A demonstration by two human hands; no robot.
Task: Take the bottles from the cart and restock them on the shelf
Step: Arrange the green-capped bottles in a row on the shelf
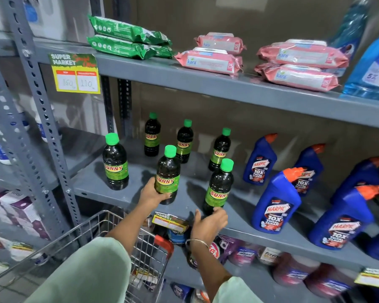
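Note:
My left hand [152, 194] grips the lower part of a dark Sunny bottle with a green cap [167, 171], holding it upright at the front of the grey middle shelf [190, 186]. My right hand [208, 223] is at the base of another Sunny bottle [219, 186], which stands near the shelf's front edge. Its fingertips touch the base and its thumb stands apart. Several more Sunny bottles stand behind, one at front left [116, 162]. The wire cart [92, 224] is below my arms; I cannot see what is in it.
Blue Harpic bottles [276, 200] fill the right half of the same shelf. Wipe packs [212, 60] and green packs [127, 38] lie on the shelf above. A price tag [74, 73] hangs on the upright post at left. Pouches crowd the shelf below.

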